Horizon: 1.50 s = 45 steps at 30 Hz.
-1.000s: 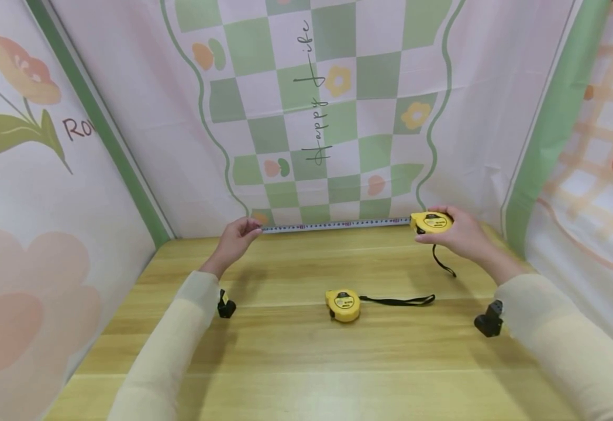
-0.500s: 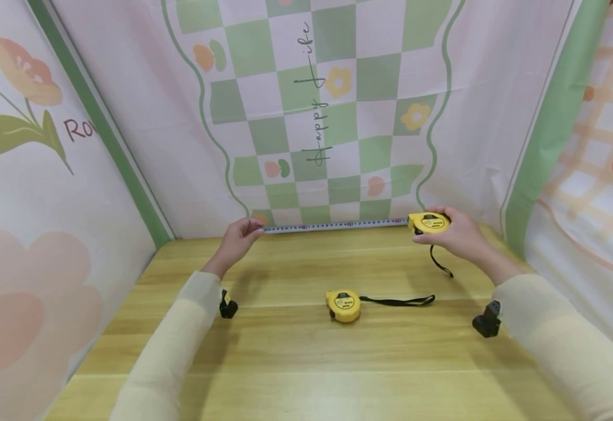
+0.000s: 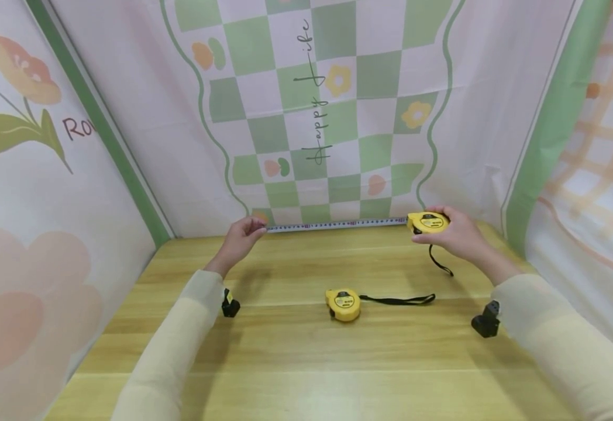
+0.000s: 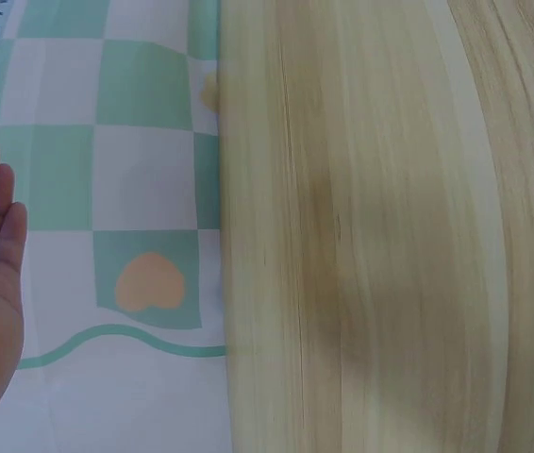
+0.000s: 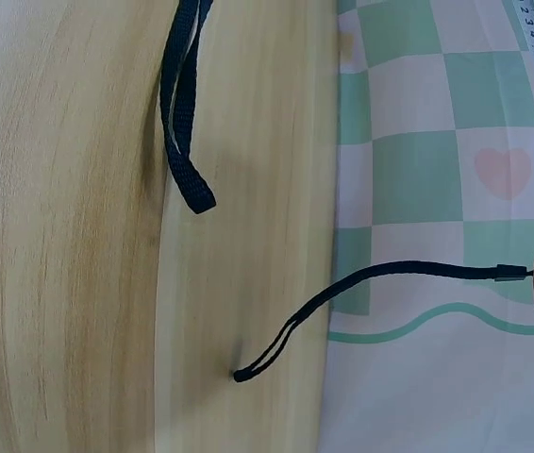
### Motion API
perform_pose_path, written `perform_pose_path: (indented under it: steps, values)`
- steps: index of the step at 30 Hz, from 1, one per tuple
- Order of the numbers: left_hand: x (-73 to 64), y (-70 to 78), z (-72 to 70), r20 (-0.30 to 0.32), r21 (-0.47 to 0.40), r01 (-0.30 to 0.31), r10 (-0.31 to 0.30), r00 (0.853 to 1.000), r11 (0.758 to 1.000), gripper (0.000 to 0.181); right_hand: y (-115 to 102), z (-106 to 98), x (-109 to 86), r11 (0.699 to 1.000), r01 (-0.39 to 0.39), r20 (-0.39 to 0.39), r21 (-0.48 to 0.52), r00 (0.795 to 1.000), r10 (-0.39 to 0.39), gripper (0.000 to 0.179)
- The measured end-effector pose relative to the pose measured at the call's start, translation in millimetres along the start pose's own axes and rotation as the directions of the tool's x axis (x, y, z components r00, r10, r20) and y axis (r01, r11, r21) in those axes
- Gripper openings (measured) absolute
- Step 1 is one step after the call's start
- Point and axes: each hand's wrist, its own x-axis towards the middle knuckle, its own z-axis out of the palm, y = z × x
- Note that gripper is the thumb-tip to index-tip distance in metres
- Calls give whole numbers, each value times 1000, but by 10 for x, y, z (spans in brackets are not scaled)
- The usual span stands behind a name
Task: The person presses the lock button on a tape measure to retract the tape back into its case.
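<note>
My right hand (image 3: 455,230) grips a yellow tape measure (image 3: 427,222) near the back of the table, its black wrist strap (image 5: 390,269) hanging down. From its mouth the white numbered blade (image 3: 333,225) runs out to the left, stretched straight in front of the checkered cloth. At the blade's far end, my left hand (image 3: 239,242) pinches the tip between thumb and fingers, which hide it. A second yellow tape measure (image 3: 343,305) lies on the table in front, between the two arms, with its black strap (image 3: 398,302) laid out to the right.
The wooden table (image 3: 306,351) ends at a hanging cloth (image 3: 285,134) with green checks and flowers. Printed cloths also hang at the left (image 3: 27,222) and right sides. Small black cameras (image 3: 486,320) sit on both wrists.
My left hand has shifted slightly right, and my right hand slightly left with the tape measure, so the blade between them is a little shorter. The second tape measure stays put.
</note>
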Motion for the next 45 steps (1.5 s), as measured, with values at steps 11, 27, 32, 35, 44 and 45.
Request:
perform_pose_path:
  steps: [11, 27, 32, 35, 44, 45]
  values:
    - [20, -7, 35, -2, 13, 2, -2, 1000, 1000, 20, -19, 41, 21, 1000, 9, 0, -4, 1000, -9, 92]
    - [11, 41, 87, 7, -12, -15, 15, 1000, 1000, 17, -72, 82, 9, 1000, 12, 12, 1, 1000, -12, 92]
    - [10, 44, 93, 12, -13, -9, 9, 1000, 1000, 23, -77, 101, 9, 1000, 11, 8, 9, 1000, -11, 90]
    - [8, 49, 91, 16, -16, -7, 8, 1000, 1000, 23, -79, 103, 4, 1000, 11, 9, 19, 1000, -11, 88]
    - [-4, 78, 110, 12, -11, 1, 0, 1000, 1000, 17, -70, 103, 4, 999, 11, 6, 36, 1000, -11, 88]
    - [-4, 81, 113, 13, -16, 0, 0, 1000, 1000, 17, -68, 106, 6, 999, 9, 7, 36, 1000, -9, 89]
